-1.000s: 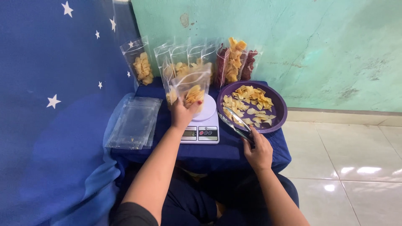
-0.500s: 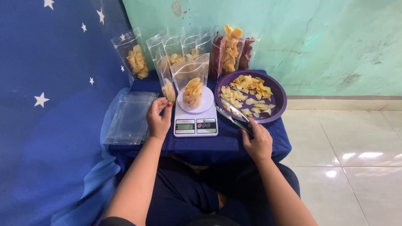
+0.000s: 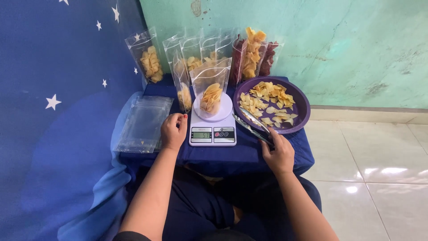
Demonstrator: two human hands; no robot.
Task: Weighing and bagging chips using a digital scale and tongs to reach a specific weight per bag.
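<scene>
Right hand (image 3: 278, 154) closed in a firm grip on metal tongs (image 3: 252, 123), tips lying over the rim of the purple plate (image 3: 303, 107) of chips. Left hand (image 3: 173, 130) loosely curled, holding nothing, resting on the blue-draped surface (image 3: 249, 154) just beside the white scale (image 3: 212, 129). Upright on the scale, a clear pouch (image 3: 211, 91) part-filled with chips.

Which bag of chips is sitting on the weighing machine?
The clear standing pouch at the front, partly filled with yellow chips, stands on the white scale. The other pouches stand behind it on the blue cloth, along the wall.
</scene>
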